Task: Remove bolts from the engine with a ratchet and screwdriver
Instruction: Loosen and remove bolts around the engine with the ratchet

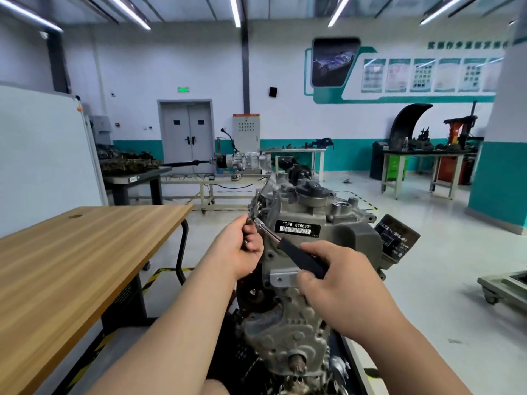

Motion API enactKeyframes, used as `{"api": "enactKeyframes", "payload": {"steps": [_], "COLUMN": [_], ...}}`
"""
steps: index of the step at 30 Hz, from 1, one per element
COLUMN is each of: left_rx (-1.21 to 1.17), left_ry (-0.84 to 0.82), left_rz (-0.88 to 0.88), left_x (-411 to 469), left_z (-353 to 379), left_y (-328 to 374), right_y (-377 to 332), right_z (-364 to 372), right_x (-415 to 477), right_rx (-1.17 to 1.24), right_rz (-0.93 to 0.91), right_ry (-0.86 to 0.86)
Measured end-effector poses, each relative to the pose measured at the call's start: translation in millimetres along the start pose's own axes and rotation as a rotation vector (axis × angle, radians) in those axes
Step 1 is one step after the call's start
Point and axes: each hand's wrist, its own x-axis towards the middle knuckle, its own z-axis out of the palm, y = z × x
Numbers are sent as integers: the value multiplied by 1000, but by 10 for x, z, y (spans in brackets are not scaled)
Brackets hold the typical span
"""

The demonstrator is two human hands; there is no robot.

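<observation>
Fingers of the right hand curl over the black grip of the ratchet, with the thumb pressed against it from below; the rear end of the grip is hidden inside the palm. Fingers of the left hand are bunched and curled round the head end of the tool, at the upper left corner of the engine. They cover the head, so whether it sits on a bolt cannot be told. The bare metal shaft runs diagonally between the two hands, across the front of the grey housing and just below a black label reading "CFB 666660". The engine stands upright directly ahead, between the forearms. A round filler cap sits on top and a black oil filter juts from its right side. A wooden table stands to the left, near the left forearm, with a whiteboard behind it. Yellow-and-black floor tape lies between table and engine. Farther back stand a gearbox on a frame, a grey double door and a cluttered workbench. A low trolley shows at the right edge.
</observation>
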Motion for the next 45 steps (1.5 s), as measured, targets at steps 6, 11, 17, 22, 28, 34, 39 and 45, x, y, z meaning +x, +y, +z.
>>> {"api": "enactKeyframes", "payload": {"steps": [6,11,17,22,28,34,39,45], "left_rx": [6,45,109,363,663,1003,1357,2046], "left_ry": [-12,-40,11,67,145,197,208,145], "left_rz": [-5,-24,10,35,110,197,249,485], "left_x": [203,331,415,422,423,451,437,380], "left_z": [172,307,460,478,579,768,924,1173], "left_y": [135,152,135,150,160,250,349,437], "right_y": [-37,-61,-114,-187,-307,-429,-551,-670], "right_z": [-83,-141,-126,-45,46,-5,-84,-164], "right_x": [178,290,306,282,225,275,303,351], "right_rx": [-14,-66,-134,-231,-449,-561,-634,-677], "right_rz": [8,5,10,23,0,-21,-64,-72], "right_ry": [0,23,57,61,99,68,76,68]}}
